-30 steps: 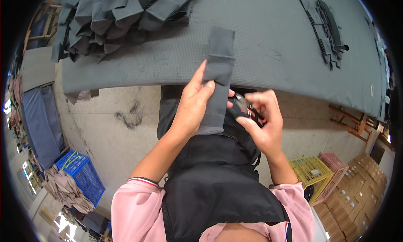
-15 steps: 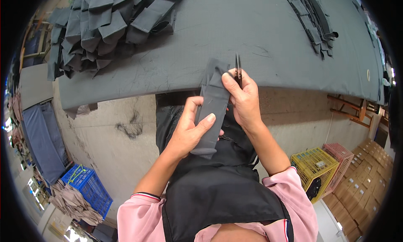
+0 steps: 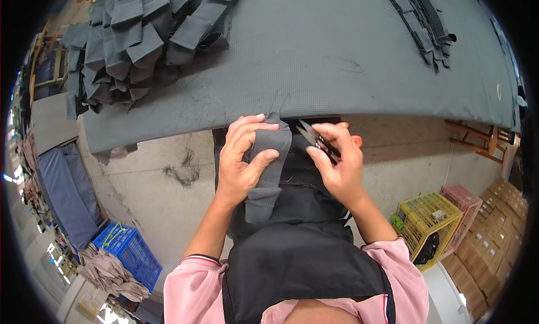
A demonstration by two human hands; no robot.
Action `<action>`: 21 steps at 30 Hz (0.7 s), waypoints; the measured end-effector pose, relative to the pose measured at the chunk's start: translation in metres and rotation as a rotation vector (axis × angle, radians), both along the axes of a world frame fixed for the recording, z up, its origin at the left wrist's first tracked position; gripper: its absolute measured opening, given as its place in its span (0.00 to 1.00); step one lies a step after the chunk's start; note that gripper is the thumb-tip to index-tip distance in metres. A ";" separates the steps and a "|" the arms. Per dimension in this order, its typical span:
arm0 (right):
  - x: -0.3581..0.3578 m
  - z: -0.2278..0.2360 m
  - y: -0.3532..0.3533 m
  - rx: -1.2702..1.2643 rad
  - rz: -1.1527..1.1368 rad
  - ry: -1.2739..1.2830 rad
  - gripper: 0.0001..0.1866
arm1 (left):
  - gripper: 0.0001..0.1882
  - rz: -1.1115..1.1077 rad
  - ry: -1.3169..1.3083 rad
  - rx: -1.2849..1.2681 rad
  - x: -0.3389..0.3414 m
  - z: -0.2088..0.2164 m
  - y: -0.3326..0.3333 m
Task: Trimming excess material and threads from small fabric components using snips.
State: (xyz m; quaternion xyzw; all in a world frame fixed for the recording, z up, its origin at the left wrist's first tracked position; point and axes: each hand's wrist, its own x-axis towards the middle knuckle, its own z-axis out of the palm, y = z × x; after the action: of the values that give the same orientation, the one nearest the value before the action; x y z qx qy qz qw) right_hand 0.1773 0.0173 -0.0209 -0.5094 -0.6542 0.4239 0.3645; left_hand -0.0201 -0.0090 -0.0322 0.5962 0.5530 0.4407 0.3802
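Note:
My left hand [image 3: 240, 165] grips a dark grey fabric strip [image 3: 273, 147] between thumb and fingers, just off the table's near edge. The strip's lower end hangs folded over my black apron [image 3: 303, 256]. In my right hand [image 3: 343, 169] is a pair of black-handled thread snips [image 3: 319, 140], held with the fingers wrapped round it. Its blades stand apart and point up and left toward the strip, without touching it. Loose threads stick out from the strip's top end.
A large pile of grey fabric pieces [image 3: 140, 37] covers the left of the grey-covered table [image 3: 314, 54]. A smaller bundle [image 3: 424, 26] lies at the far right. A blue crate [image 3: 132, 254] stands low left; yellow [image 3: 429, 223] and pink crates [image 3: 463, 203] and cardboard boxes [image 3: 491, 240] stand right.
My right hand has let go of the strip and moved down and right with the snips, whose blades now show apart. My left hand has shifted up and left, turning the strip over.

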 end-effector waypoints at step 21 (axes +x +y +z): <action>0.005 0.016 0.015 0.060 0.215 0.046 0.14 | 0.14 -0.146 0.048 -0.002 -0.001 0.015 0.006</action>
State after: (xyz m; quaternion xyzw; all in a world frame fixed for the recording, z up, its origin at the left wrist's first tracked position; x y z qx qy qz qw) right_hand 0.1824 0.0323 -0.0044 -0.4155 -0.7088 0.4523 0.3469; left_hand -0.0206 -0.0031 -0.0173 0.6450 0.5175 0.3967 0.3985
